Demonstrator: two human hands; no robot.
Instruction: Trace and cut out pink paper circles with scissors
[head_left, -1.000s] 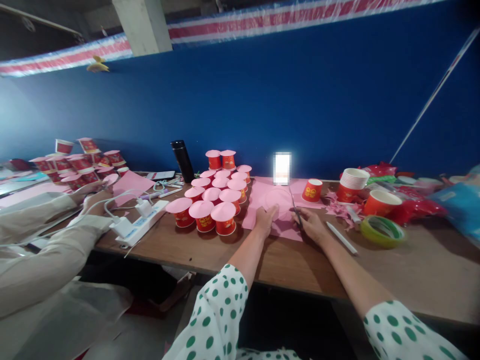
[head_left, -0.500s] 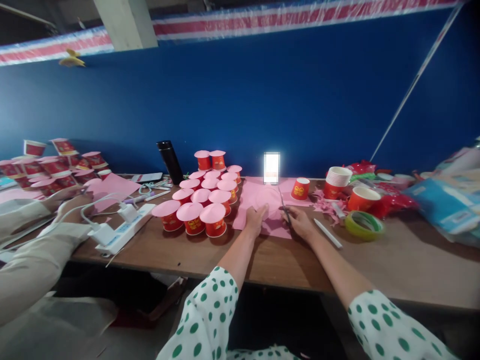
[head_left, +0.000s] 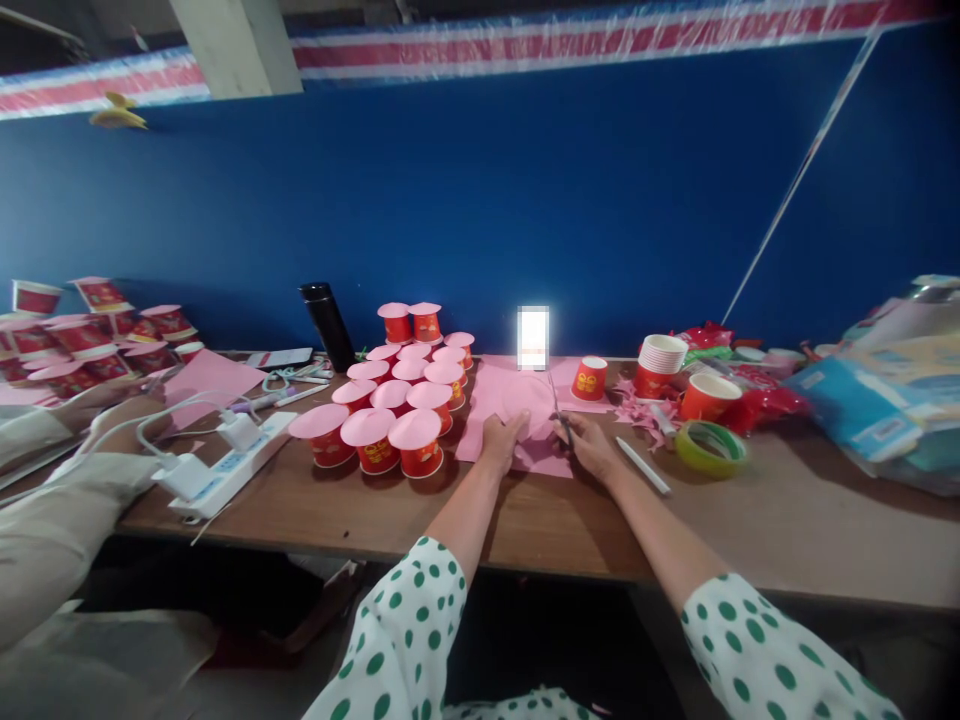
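Note:
My left hand is closed on the near edge of a pink paper sheet with a round outline on it. Scissors are gripped in my right hand, their blades pointing away from me at the right side of the round pink piece. Left of the sheet stand several upturned red paper cups, each topped by a pink paper disc. Another red paper cup without a disc sits upside down beyond my right hand. A white pen lies to the right of that hand.
On the right are a stack of cups, pink scraps, a tape roll and plastic bags. Leftward are a power strip, a black bottle and a co-worker's sleeve. A blue wall rises behind.
The view has shifted slightly, so everything appears a little further left. My hands remain at the pink sheet, with the scissors still in my right hand.

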